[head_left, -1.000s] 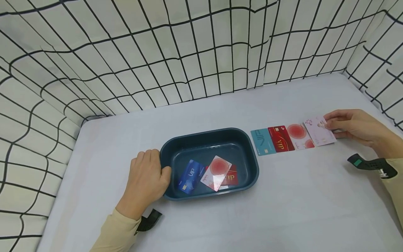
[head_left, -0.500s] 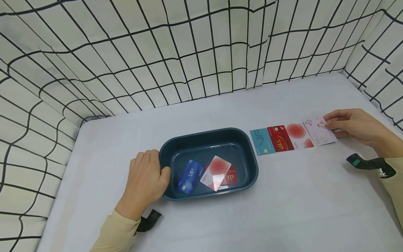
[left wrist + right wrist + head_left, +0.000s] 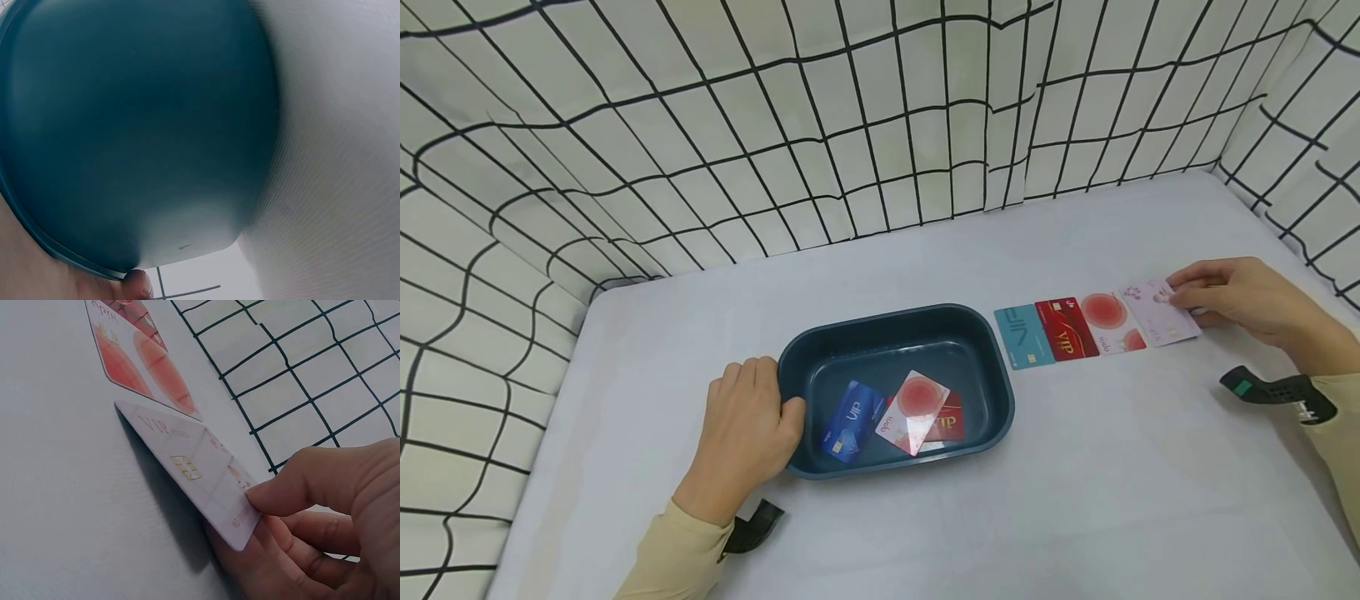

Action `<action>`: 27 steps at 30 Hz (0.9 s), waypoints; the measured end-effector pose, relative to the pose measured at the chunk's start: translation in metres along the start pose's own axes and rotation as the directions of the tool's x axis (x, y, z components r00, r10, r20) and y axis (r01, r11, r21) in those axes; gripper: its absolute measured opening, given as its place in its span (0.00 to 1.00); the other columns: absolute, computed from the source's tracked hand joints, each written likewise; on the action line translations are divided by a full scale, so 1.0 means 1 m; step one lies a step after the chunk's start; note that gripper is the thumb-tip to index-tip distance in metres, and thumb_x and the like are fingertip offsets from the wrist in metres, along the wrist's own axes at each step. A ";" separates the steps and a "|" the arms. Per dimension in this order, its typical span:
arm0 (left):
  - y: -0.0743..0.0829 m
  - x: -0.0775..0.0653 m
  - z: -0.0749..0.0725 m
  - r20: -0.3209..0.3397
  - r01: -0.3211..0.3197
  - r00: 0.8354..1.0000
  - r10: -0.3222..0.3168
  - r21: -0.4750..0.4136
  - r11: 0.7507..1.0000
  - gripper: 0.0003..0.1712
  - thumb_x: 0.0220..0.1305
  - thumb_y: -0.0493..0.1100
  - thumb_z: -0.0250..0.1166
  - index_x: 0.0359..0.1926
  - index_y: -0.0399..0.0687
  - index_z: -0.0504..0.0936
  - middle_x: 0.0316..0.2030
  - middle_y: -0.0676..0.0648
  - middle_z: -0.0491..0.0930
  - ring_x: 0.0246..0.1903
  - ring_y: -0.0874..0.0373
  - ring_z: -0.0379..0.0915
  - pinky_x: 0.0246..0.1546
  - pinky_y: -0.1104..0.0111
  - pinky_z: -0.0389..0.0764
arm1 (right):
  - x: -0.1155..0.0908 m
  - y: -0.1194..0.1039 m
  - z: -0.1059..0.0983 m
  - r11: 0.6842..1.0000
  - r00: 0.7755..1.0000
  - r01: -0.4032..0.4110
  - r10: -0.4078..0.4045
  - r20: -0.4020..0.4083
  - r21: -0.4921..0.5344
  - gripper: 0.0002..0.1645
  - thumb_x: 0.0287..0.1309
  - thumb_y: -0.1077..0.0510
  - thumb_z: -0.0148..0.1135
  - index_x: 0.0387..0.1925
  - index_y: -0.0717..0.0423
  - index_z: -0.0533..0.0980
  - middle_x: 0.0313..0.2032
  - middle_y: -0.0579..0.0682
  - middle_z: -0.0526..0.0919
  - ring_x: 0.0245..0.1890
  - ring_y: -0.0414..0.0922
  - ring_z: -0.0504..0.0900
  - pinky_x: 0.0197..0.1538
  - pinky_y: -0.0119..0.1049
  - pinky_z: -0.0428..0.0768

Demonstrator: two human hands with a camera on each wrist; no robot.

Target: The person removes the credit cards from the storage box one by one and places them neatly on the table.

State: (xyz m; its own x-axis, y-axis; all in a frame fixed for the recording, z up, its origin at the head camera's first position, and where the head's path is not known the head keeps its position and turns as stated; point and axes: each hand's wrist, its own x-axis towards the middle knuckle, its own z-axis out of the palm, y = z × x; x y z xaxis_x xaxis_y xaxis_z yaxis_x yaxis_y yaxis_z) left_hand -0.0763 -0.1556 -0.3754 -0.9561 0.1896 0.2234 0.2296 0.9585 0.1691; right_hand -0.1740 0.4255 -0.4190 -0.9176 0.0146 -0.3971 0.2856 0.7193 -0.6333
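Observation:
My right hand (image 3: 1255, 302) pinches a pale pink card (image 3: 1159, 313) between thumb and fingers, at the right end of a row of cards. In the right wrist view this card (image 3: 187, 469) is tilted, its near end raised off the table over a shadow. Beside it lies a white card with red circles (image 3: 1110, 323), then a red VIP card (image 3: 1067, 329) and a teal card (image 3: 1024, 337). My left hand (image 3: 747, 425) grips the left rim of a dark blue tray (image 3: 895, 321); the left wrist view shows the tray's outer wall (image 3: 137, 137) close up.
Inside the tray lie a blue card (image 3: 853, 421), a white card with a red circle (image 3: 913, 412) and a red card (image 3: 951, 418) partly under it. A white cloth covers the table (image 3: 1075, 483). Black wire grid panels (image 3: 865, 125) stand along the back and sides.
The view has shifted very slightly. Otherwise both hands keep their places, the right on the pale pink card and the left on the tray rim.

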 end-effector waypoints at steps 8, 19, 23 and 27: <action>0.000 0.000 0.000 -0.005 -0.003 1.000 0.003 -0.003 1.000 0.06 0.56 0.39 0.54 0.28 0.40 0.69 0.23 0.44 0.65 0.27 0.48 0.57 0.32 0.61 0.57 | -0.004 -0.006 0.002 0.998 0.999 0.024 -0.027 -0.044 -0.066 0.35 0.69 0.46 0.63 0.66 0.67 0.70 0.54 0.67 0.78 0.40 0.42 0.79 0.37 0.20 0.79; 0.001 0.000 0.000 0.011 0.009 1.000 -0.009 -0.014 1.000 0.06 0.56 0.39 0.53 0.29 0.39 0.69 0.23 0.44 0.65 0.27 0.48 0.57 0.32 0.62 0.56 | -0.004 -0.007 0.001 0.992 0.997 0.045 -0.052 -0.062 -0.121 0.32 0.68 0.45 0.63 0.63 0.64 0.72 0.49 0.61 0.77 0.39 0.44 0.77 0.36 0.22 0.76; 0.001 0.000 0.000 0.012 0.011 1.000 -0.010 -0.017 1.000 0.06 0.56 0.39 0.53 0.28 0.40 0.69 0.23 0.44 0.65 0.27 0.48 0.57 0.32 0.61 0.57 | -0.005 -0.008 0.001 0.989 0.996 0.046 -0.056 -0.071 -0.138 0.31 0.68 0.46 0.63 0.62 0.63 0.73 0.48 0.61 0.77 0.42 0.48 0.77 0.36 0.24 0.75; 0.001 0.000 0.001 0.013 0.015 1.000 -0.015 -0.017 1.000 0.05 0.55 0.39 0.52 0.27 0.40 0.68 0.23 0.44 0.65 0.27 0.49 0.57 0.32 0.61 0.56 | -0.005 -0.009 0.001 0.986 0.995 0.044 -0.059 -0.086 -0.160 0.30 0.67 0.47 0.63 0.61 0.63 0.74 0.47 0.61 0.77 0.44 0.52 0.75 0.36 0.29 0.73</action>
State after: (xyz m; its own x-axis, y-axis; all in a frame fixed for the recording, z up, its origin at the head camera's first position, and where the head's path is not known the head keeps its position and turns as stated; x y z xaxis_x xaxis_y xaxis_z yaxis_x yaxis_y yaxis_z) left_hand -0.0763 -0.1549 -0.3757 -0.9618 0.1782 0.2080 0.2182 0.9575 0.1888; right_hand -0.1714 0.4179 -0.4117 -0.9532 0.0322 -0.3006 0.1968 0.8209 -0.5361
